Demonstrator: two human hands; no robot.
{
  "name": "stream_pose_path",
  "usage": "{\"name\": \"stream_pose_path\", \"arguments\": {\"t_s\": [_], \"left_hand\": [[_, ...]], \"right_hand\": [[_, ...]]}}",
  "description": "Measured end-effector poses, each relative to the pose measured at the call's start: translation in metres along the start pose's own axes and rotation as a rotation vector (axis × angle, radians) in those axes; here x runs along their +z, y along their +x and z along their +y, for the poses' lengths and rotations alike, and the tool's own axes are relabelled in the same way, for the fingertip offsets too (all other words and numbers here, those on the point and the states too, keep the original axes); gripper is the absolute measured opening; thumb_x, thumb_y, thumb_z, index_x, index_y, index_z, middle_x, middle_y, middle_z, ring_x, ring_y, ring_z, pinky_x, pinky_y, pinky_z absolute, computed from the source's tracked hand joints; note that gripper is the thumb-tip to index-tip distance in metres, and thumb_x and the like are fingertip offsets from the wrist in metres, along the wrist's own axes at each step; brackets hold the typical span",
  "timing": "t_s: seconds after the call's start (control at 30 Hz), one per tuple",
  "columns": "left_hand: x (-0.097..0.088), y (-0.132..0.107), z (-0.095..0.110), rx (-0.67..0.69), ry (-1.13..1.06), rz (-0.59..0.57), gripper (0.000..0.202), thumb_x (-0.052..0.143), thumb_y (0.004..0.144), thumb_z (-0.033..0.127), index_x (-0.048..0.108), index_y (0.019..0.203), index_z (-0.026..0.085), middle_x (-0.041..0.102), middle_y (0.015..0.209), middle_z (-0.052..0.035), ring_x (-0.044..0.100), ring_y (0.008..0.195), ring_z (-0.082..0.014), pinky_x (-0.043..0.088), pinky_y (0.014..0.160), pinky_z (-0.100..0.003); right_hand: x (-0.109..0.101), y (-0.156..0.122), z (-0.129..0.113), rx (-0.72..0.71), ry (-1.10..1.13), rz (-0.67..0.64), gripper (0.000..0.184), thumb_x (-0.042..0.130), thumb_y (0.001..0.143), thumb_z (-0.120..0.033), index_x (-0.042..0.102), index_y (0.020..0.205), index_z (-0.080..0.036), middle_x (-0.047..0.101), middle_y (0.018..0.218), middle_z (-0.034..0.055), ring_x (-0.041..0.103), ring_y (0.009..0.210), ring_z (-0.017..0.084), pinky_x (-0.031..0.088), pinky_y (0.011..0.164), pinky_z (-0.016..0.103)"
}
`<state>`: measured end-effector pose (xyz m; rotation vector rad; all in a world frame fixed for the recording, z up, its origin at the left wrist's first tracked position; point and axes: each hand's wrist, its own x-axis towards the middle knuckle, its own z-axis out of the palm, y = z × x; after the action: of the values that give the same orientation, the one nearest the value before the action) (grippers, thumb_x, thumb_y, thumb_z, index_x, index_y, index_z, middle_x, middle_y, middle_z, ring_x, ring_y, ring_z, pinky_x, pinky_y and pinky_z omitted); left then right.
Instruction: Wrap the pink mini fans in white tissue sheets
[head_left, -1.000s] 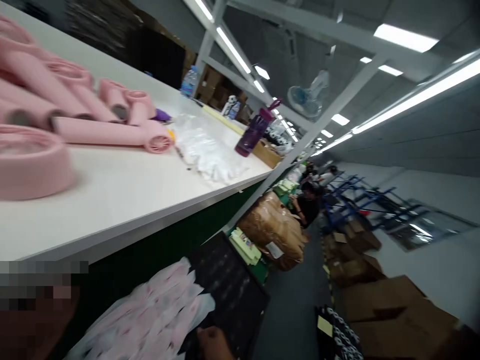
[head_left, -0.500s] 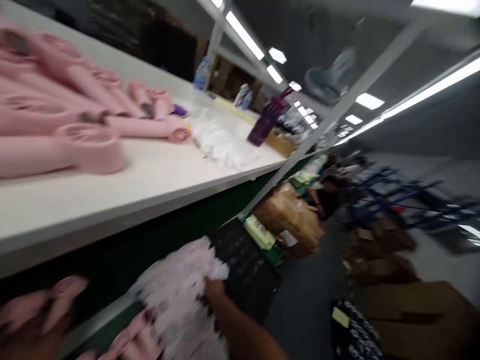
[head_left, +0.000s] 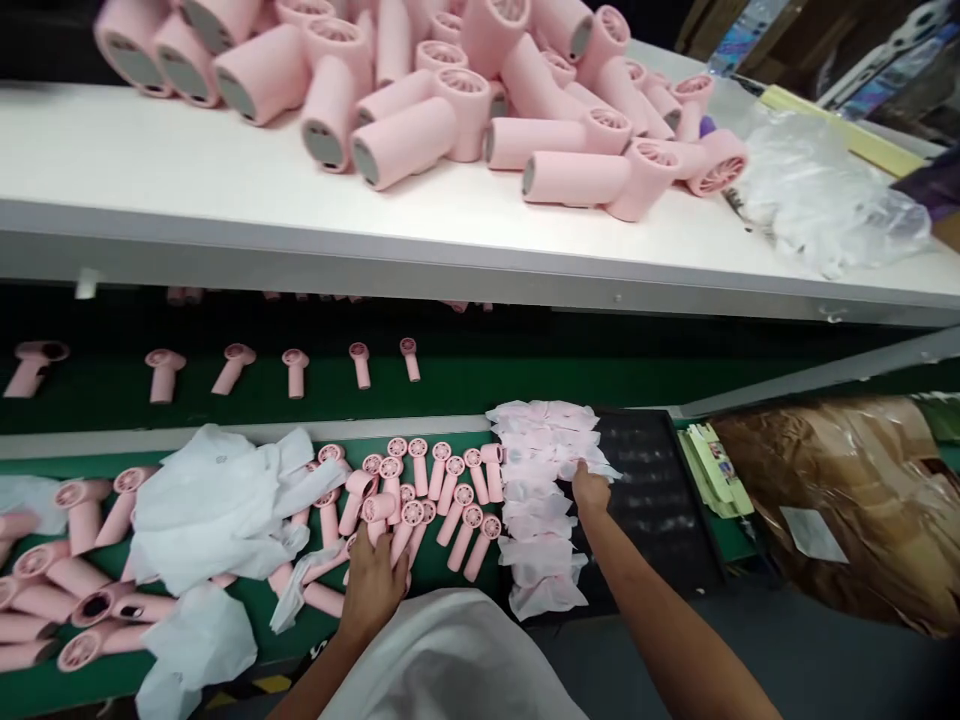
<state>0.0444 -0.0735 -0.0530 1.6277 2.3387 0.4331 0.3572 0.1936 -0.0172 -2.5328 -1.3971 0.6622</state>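
My left hand (head_left: 367, 585) rests among a tight group of small pink handheld fans (head_left: 424, 500) lying on a green surface. Whether it grips one is hidden. My right hand (head_left: 592, 490) touches the edge of a long stack of translucent pinkish-white wrapped packets (head_left: 536, 500), which lies partly on a black tray (head_left: 660, 480). Its fingers are hidden against the packets. Larger pink fans (head_left: 450, 100) lie heaped on the white shelf above. A row of small pink fans (head_left: 296, 370) stands on a lower green shelf.
White sheets (head_left: 214, 510) lie over more fans to the left. A clear plastic bag (head_left: 817, 190) sits on the white shelf (head_left: 450, 270). A brown paper bundle (head_left: 840, 500) and greenish cards (head_left: 712, 470) lie right. White cloth (head_left: 442, 660) fills the bottom foreground.
The view has swung from a tilted look along the aisle to face the shelves squarely. My left hand has come in over the small fans, and my right hand is at the packet stack.
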Motion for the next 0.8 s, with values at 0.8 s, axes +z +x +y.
{"name": "stream_pose_path", "arguments": {"t_s": [0.8], "left_hand": [[0.002, -0.027, 0.021, 0.370, -0.005, -0.493, 0.024, 0.048, 0.092, 0.035, 0.068, 0.100, 0.024, 0.053, 0.131, -0.0124, 0.060, 0.106, -0.0285, 0.051, 0.083, -0.038]], "right_hand": [[0.073, -0.207, 0.065, -0.368, 0.008, -0.897, 0.004, 0.064, 0.076, -0.020, 0.067, 0.074, -0.019, 0.070, 0.073, -0.0021, 0.064, 0.074, 0.017, 0.042, 0.067, 0.022]]}}
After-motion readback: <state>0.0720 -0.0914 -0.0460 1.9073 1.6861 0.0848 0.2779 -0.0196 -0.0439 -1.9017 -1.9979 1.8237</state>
